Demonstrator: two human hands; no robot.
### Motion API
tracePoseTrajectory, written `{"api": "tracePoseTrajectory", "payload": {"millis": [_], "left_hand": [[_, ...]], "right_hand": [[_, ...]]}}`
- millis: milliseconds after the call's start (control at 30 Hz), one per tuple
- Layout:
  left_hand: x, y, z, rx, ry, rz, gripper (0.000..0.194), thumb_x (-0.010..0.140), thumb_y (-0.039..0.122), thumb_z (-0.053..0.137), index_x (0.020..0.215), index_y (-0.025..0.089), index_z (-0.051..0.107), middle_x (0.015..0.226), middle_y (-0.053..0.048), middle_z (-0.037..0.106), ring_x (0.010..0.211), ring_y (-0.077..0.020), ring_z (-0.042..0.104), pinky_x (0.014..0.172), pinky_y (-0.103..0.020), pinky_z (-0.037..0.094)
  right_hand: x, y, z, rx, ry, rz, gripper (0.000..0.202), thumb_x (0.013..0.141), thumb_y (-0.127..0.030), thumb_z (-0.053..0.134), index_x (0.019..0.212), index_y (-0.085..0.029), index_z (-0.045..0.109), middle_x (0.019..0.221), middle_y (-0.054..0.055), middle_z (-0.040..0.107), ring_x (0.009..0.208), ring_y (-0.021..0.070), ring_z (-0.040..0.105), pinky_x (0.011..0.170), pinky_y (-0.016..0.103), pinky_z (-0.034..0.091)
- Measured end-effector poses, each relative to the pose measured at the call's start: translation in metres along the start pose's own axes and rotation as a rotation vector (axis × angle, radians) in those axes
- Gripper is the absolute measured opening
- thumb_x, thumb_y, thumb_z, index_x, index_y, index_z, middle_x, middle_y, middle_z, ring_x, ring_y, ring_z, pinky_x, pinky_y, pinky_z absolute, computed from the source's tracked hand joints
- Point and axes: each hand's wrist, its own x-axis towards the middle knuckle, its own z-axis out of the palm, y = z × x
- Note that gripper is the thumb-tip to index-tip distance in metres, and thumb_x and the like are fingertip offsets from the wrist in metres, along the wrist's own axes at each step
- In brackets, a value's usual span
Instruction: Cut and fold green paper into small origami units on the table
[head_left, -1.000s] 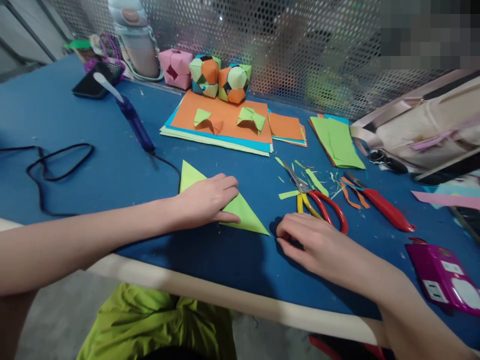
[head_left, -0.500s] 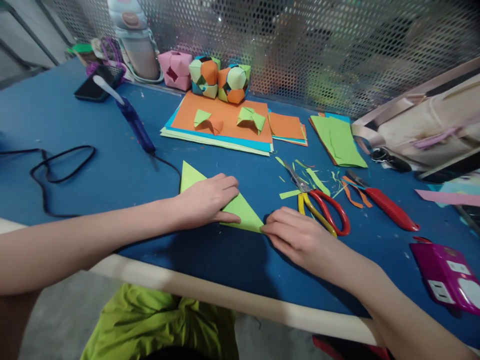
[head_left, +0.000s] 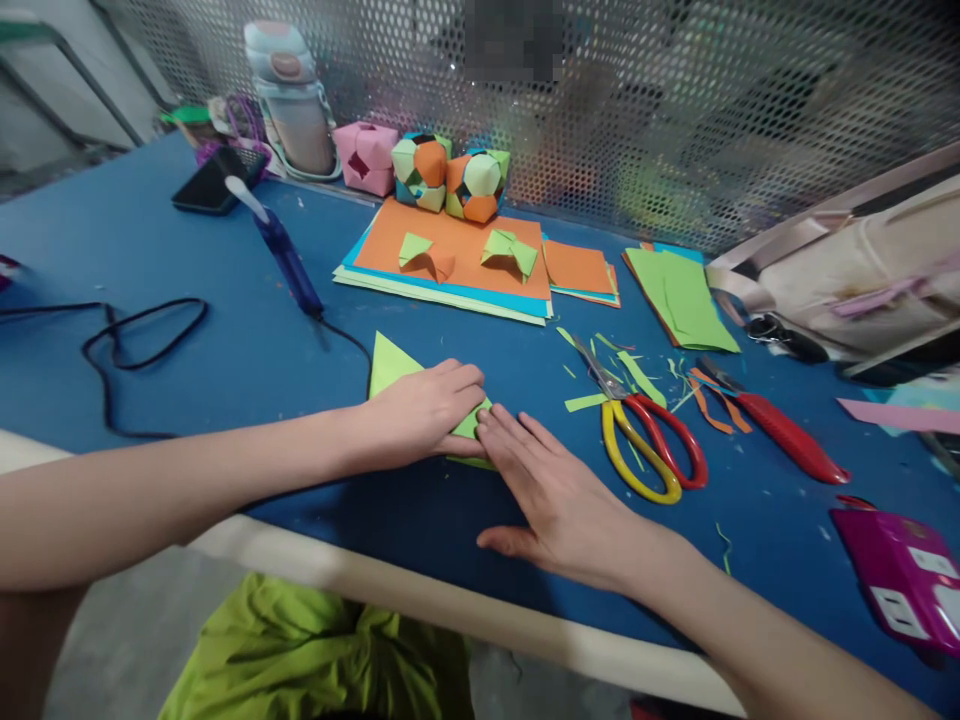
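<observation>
A light green paper triangle (head_left: 391,366) lies on the blue table near its front edge. Across its middle rests my left hand (head_left: 424,405), pressing the sheet down, with the fingers close together and the thumb along the lower side. My right hand (head_left: 559,500) is spread over the triangle's right part, fingertips touching the paper beside my left fingers and the thumb held apart toward the front edge. Both hands hide much of the sheet. Scissors (head_left: 637,430) with one yellow and one red handle lie right of my right hand, among green paper scraps (head_left: 639,375).
Behind are an orange-topped paper stack (head_left: 457,230), folded paper balls (head_left: 421,170) and a bottle (head_left: 296,120). A blue glue gun (head_left: 289,262) with a black cable stands left. Red-handled pliers (head_left: 791,435), green sheets (head_left: 679,295) and a purple box (head_left: 892,570) lie right.
My right hand has moved left from the triangle's right corner onto the paper, its fingers now spread. The right corner is now covered or folded inward. The view has shifted slightly.
</observation>
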Motion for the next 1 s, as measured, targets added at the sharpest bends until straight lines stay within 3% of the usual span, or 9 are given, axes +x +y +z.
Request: {"api": "tracePoseTrajectory", "payload": {"millis": [100, 233, 400, 533, 667, 767, 1000], "left_hand": [[-0.001, 0.001, -0.001, 0.040, -0.011, 0.005, 0.053, 0.085, 0.055, 0.042, 0.098, 0.006, 0.059, 0.103, -0.018, 0.058, 0.095, -0.0265, 0.054, 0.081, -0.037, 0.045], [-0.002, 0.004, -0.003, 0.089, -0.033, -0.007, 0.055, 0.084, 0.057, 0.044, 0.098, 0.005, 0.058, 0.103, -0.017, 0.058, 0.095, -0.0270, 0.055, 0.080, -0.037, 0.045], [-0.001, 0.006, -0.003, 0.106, -0.032, -0.009, 0.055, 0.083, 0.058, 0.044, 0.095, 0.006, 0.058, 0.099, -0.016, 0.059, 0.092, -0.0260, 0.056, 0.079, -0.035, 0.044], [-0.001, 0.005, 0.000, 0.116, -0.010, 0.009, 0.057, 0.082, 0.059, 0.044, 0.094, 0.006, 0.059, 0.095, -0.016, 0.060, 0.086, -0.0253, 0.057, 0.077, -0.035, 0.045], [-0.002, 0.005, 0.001, 0.155, 0.011, 0.008, 0.062, 0.083, 0.061, 0.038, 0.095, 0.004, 0.060, 0.097, -0.018, 0.061, 0.089, -0.0266, 0.059, 0.078, -0.036, 0.046], [-0.003, 0.005, 0.001, 0.190, 0.005, -0.009, 0.067, 0.080, 0.064, 0.040, 0.097, 0.002, 0.060, 0.102, -0.022, 0.062, 0.095, -0.0282, 0.060, 0.081, -0.037, 0.046], [-0.004, -0.008, -0.007, 0.229, 0.047, -0.109, 0.069, 0.072, 0.066, 0.053, 0.095, 0.001, 0.062, 0.101, -0.025, 0.064, 0.107, -0.0339, 0.058, 0.095, -0.046, 0.043]], "right_hand": [[-0.007, -0.005, 0.005, -0.117, -0.024, 0.034, 0.093, 0.078, -0.066, 0.051, 0.133, 0.008, 0.039, 0.138, 0.031, 0.039, 0.134, 0.0378, 0.031, 0.104, 0.053, 0.036], [-0.016, -0.016, -0.003, -0.284, 0.023, 0.076, 0.091, 0.075, -0.070, 0.051, 0.119, 0.010, 0.055, 0.125, 0.034, 0.051, 0.120, 0.0413, 0.049, 0.100, 0.055, 0.040], [-0.015, -0.024, -0.016, -0.382, 0.107, 0.120, 0.065, 0.086, -0.058, 0.045, 0.098, 0.002, 0.069, 0.099, 0.027, 0.069, 0.095, 0.0342, 0.067, 0.099, 0.054, 0.041], [-0.012, -0.022, -0.009, -0.343, 0.237, 0.119, 0.058, 0.089, -0.051, 0.045, 0.112, -0.001, 0.063, 0.117, 0.025, 0.062, 0.111, 0.0346, 0.058, 0.097, 0.054, 0.043], [-0.014, -0.021, 0.004, -0.209, 0.103, 0.003, 0.081, 0.078, -0.060, 0.056, 0.120, 0.009, 0.054, 0.128, 0.032, 0.051, 0.124, 0.0400, 0.045, 0.093, 0.051, 0.049], [-0.019, -0.025, 0.005, -0.223, 0.054, 0.014, 0.086, 0.074, -0.063, 0.058, 0.120, 0.009, 0.054, 0.128, 0.033, 0.049, 0.121, 0.0420, 0.047, 0.090, 0.050, 0.052], [-0.027, -0.036, 0.000, -0.319, 0.139, 0.040, 0.067, 0.078, -0.058, 0.056, 0.105, 0.002, 0.067, 0.114, 0.028, 0.062, 0.106, 0.0373, 0.061, 0.083, 0.044, 0.057]]}}
